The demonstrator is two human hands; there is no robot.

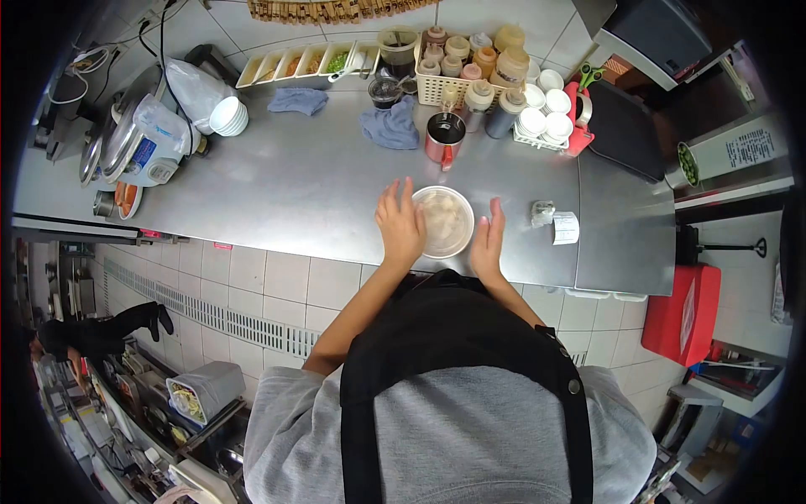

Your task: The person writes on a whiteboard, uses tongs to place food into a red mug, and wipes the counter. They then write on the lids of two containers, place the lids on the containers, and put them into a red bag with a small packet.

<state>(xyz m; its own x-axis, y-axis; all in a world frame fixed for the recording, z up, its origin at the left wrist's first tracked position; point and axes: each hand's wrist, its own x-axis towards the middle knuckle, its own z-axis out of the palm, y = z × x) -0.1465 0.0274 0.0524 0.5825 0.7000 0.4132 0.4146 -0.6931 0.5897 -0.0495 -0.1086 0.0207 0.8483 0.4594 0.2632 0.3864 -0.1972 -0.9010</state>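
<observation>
A round white bowl [443,222] with a clear lid and pale contents sits near the front edge of the steel counter [277,176]. My left hand [400,222] is at the bowl's left side, fingers apart and pointing away from me, close to or touching its rim. On the right, my right hand [489,241] is beside the bowl with its fingers stretched out, a small gap between it and the rim. Neither hand grips anything. Beyond the bowl stands a red cup [445,139] with a dark inside, its handle towards me.
Blue cloths [391,124], a basket of squeeze bottles [470,80], a topping tray [309,64] and white cups [546,109] line the back. A receipt [566,228] lies right. Stacked bowls [229,116] and a jug [155,166] are left. Another person [101,332] stands far left.
</observation>
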